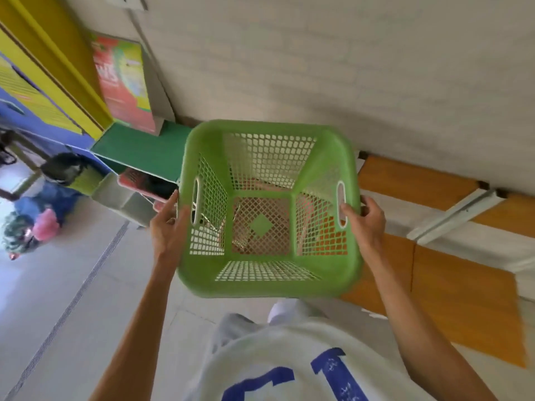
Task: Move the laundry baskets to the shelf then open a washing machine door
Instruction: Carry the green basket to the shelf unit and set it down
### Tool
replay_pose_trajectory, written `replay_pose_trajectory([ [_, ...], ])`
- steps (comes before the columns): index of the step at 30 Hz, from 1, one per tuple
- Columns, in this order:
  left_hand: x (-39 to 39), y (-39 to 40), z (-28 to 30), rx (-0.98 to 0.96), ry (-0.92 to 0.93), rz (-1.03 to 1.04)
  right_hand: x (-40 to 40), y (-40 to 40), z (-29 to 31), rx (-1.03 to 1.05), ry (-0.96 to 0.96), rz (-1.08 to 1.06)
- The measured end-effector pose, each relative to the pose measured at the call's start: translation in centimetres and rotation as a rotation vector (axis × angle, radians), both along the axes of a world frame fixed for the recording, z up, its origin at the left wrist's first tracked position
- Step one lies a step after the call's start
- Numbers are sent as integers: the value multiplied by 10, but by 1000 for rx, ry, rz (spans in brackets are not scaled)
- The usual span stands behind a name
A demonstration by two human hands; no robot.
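Two hands carry one green laundry basket (pixel 269 209) in front of our chest, clear of the floor (pixel 72 299) and of the orange shelf (pixel 463 290) that runs along the wall (pixel 318 68) to our right. Our left hand (pixel 169 224) is closed on the basket's left rim beside the slot handle, thumb on the inside; our right hand (pixel 366 219) is closed on the right rim, with a fingertip hooked through the slot handle there. We hold the basket upright, its open mouth facing up toward us, so we look straight down through the mesh walls to the lattice bottom with its solid diamond in the middle. It looks nearly square from above, so we cannot name a long axis; the two handles lie on a left-right line across our body, and the far rim points at the wall. Nothing lies inside it. Beyond the far left corner of the basket a green-topped cabinet (pixel 139 149) stands against the wall, with a red and green box (pixel 124 82) at its back edge; the large white letters on the box are too blurred for us to read. Our white shirt (pixel 289 363) bears blue markings, possibly numerals, that we cannot make out either.
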State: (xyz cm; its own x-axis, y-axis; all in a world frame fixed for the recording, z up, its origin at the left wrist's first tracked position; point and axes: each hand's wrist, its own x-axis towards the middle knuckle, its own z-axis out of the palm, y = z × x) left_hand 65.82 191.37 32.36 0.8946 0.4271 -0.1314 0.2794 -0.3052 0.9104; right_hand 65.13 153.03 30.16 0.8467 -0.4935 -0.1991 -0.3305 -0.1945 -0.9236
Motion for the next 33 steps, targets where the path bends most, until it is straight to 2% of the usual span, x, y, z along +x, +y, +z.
replay_pose_trajectory([
  [5, 78, 17, -18, -4, 35, -106, 29, 11, -6, 3, 102, -16],
  [9, 132, 26, -35, 63, 81, -232, 44, 19, -17, 22, 207, -6],
  [16, 204, 50, -75, 12, 266, -464, 56, 41, -41, 44, 356, -47],
  [26, 247, 73, -122, -65, 518, -594, 82, 75, -76, -53, 486, 23],
  [33, 260, 64, -197, -65, 714, -628, 114, 68, -146, -50, 652, 50],
])
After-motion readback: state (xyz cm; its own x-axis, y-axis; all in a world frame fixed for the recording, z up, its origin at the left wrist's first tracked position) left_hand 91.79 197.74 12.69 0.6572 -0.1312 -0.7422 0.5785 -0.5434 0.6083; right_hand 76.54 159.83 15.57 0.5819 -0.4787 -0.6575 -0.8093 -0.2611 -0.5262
